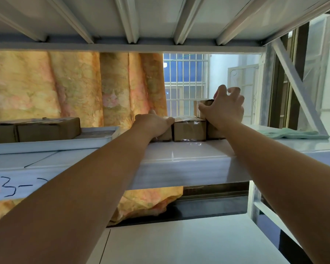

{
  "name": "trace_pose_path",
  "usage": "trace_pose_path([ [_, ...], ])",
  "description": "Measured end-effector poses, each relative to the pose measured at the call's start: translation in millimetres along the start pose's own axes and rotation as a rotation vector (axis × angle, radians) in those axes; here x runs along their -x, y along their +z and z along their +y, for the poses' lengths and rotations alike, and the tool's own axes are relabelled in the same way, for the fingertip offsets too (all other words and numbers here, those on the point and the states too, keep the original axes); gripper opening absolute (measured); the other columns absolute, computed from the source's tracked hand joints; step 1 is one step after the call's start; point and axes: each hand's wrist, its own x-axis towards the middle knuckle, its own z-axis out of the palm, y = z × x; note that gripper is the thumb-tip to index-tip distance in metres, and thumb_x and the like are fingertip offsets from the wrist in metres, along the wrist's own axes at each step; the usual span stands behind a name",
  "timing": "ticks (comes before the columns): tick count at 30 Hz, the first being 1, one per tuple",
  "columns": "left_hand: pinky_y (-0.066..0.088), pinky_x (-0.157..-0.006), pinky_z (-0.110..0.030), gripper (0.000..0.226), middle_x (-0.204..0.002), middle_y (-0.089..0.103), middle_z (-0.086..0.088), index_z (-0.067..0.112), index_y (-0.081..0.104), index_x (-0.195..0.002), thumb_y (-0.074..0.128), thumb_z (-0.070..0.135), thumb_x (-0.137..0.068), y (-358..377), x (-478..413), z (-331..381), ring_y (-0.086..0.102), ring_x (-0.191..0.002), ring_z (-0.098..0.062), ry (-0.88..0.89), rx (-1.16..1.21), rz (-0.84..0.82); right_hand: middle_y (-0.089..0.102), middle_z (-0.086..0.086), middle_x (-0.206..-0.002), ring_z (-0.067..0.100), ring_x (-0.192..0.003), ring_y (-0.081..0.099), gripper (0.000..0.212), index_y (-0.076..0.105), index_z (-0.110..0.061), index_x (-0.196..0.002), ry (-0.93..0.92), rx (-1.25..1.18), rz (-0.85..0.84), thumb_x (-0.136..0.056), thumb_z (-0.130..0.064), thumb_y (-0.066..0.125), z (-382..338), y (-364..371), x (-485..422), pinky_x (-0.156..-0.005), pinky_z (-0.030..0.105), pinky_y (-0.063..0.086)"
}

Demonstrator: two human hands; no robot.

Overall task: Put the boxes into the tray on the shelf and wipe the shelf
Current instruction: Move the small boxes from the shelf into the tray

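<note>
Head view: looks up along two bare forearms at the white shelf (pixel 179 155). Clasps the upper box (pixel 196 108) with the right grip (pixel 225 109), thumb pressed to the near face, fingers curled above the top edge. Finds that box stacked on the right box (pixel 212 134), last in a row of three standing on the shelf, touching side by side. Lays the left grip (pixel 152 123) over the left box (pixel 165 136), thumb stretched to the edge of the middle box (pixel 190 130); cannot tell whether the hidden fingers curl round the far side. Shows the tray (pixel 51 143) further left on the same shelf, near the row but apart from it, with two brown boxes (pixel 48 128) already inside, side by side. Shows a pale green cloth (pixel 293 134) lying crumpled at the shelf's right end, well apart from both grips. Takes in an orange curtain (pixel 65 82) behind, a barred window (pixel 183 82) beside it, a handwritten label (pixel 17 185) on the shelf's front edge, and a lower shelf (pixel 179 241) below.
</note>
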Motion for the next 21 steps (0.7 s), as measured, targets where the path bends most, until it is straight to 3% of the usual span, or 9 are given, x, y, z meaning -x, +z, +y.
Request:
trace_pose_path([
  [2,0.041,-0.073,-0.027,0.082,-0.138,0.045,-0.017,0.013,0.027,-0.147,0.037,0.066,-0.085,2.9,-4.1,-1.6,0.055,-0.101,-0.027,0.014,-0.022,-0.001,0.044,0.011,-0.125,0.032,-0.119,0.040,0.052,0.044,-0.016,-0.117,-0.011,0.028,-0.040,-0.079,-0.047,0.058,1.5,-1.1,0.9,-0.082,0.039,0.041],
  [5,0.032,-0.104,-0.042,0.078,-0.153,0.023,-0.017,0.017,0.034,-0.145,0.032,0.068,-0.085,3.5,-5.1,-2.2,0.021,-0.139,-0.037,-0.011,-0.114,-0.029,0.039,0.009,-0.133,0.033,-0.124,0.036,0.052,0.045,-0.022,-0.126,-0.015,0.028,-0.114,-0.080,-0.044,0.059,3.0,-3.2,5.0,-0.084,0.038,0.041],
  [7,0.015,-0.113,-0.052,0.071,-0.160,-0.001,-0.011,0.023,0.035,-0.145,0.029,0.064,-0.088,2.7,-3.4,-0.3,-0.005,-0.145,-0.037,0.034,-0.178,0.017,0.035,0.008,-0.140,0.033,-0.128,0.034,0.056,0.046,-0.027,-0.132,-0.014,0.031,-0.151,-0.081,-0.045,0.058,3.7,-5.7,6.2,-0.093,0.040,0.040],
  [9,0.009,-0.114,-0.053,0.061,-0.160,0.004,-0.007,0.027,0.038,-0.144,0.025,0.055,-0.091,4.3,-4.1,1.7,-0.006,-0.145,-0.035,0.112,-0.239,0.064,0.036,0.007,-0.142,0.033,-0.132,0.031,0.054,0.051,-0.027,-0.130,-0.016,0.088,-0.147,-0.081,-0.050,0.056,3.7,-8.1,5.9,-0.102,0.045,0.034],
  [13,0.034,-0.103,-0.044,0.065,-0.142,0.046,-0.003,0.029,0.047,-0.135,0.023,0.055,-0.080,5.6,-12.8,3.6,0.042,-0.127,-0.031,0.136,-0.242,-0.040,0.052,0.008,-0.135,0.034,-0.137,0.028,0.059,0.063,-0.015,-0.112,-0.109,0.326,-0.121,-0.082,-0.063,0.045,-3.6,-16.6,-4.9,-0.110,0.051,0.022],
  [15,0.041,-0.095,-0.036,0.066,-0.135,0.053,-0.004,0.019,0.053,-0.129,0.031,0.057,-0.079,-2.4,-17.5,6.7,0.050,-0.118,-0.029,0.166,-0.224,-0.115,0.061,0.009,-0.118,0.031,-0.120,0.047,0.063,0.061,-0.011,-0.108,-0.117,0.306,-0.188,-0.083,-0.067,0.045,-14.4,-25.6,-16.8,-0.097,0.044,0.037],
  [17,0.043,-0.078,-0.029,0.046,-0.117,0.058,-0.008,0.008,0.060,-0.115,0.046,0.043,-0.087,-12.3,-24.7,10.0,0.057,-0.101,-0.026,0.182,-0.175,-0.179,0.062,0.008,-0.109,0.028,-0.103,0.056,0.066,0.057,-0.010,-0.117,-0.076,0.221,-0.284,-0.085,-0.066,0.046,-25.5,-33.0,-29.0,-0.084,0.037,0.043],
  [19,0.041,-0.060,-0.028,0.027,-0.096,0.059,-0.006,0.008,0.062,-0.091,0.053,0.033,-0.087,-19.1,-33.0,13.4,0.056,-0.077,-0.020,0.179,-0.147,-0.193,0.060,0.008,-0.120,0.028,-0.107,0.057,0.064,0.050,-0.011,-0.128,-0.054,0.224,-0.353,-0.088,-0.060,0.048,-30.3,-33.5,-39.0,-0.084,0.036,0.043],
  [21,0.036,-0.054,-0.028,0.024,-0.092,0.058,-0.006,0.009,0.059,-0.084,0.054,0.032,-0.086,-18.2,-40.9,16.5,0.053,-0.072,-0.019,0.177,-0.170,-0.181,0.058,0.007,-0.124,0.027,-0.104,0.054,0.056,0.048,-0.012,-0.129,-0.046,0.256,-0.419,-0.088,-0.050,0.053,-32.1,-28.8,-43.2,-0.083,0.034,0.042],
])
